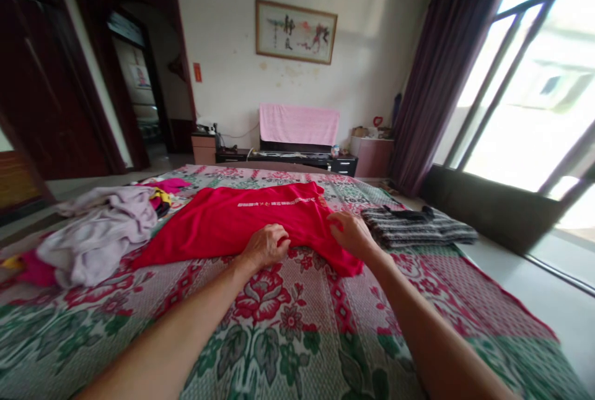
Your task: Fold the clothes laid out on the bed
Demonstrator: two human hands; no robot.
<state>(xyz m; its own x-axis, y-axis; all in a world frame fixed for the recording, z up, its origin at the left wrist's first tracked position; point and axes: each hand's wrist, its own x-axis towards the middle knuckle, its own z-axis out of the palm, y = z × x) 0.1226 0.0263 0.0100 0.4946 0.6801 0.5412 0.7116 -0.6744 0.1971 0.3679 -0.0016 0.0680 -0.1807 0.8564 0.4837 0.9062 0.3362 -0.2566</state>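
A red garment point(218, 220) with a line of white print lies spread sideways on a flowered cloth point(260, 350). My left hand point(268, 245) is at the garment's near edge, its fingers curled and closed on the red fabric. Over the right end of the garment is my right hand point(349, 230), with thumb and fingers pinching the fabric near the collar. A red sleeve part hangs toward me below that hand.
Crumpled grey clothes point(106, 226) with pink and yellow pieces lie at the left. A folded striped grey garment point(418, 226) rests on the right. Beyond the cloth stands a low black cabinet point(344, 166) under a pink cover point(300, 124).
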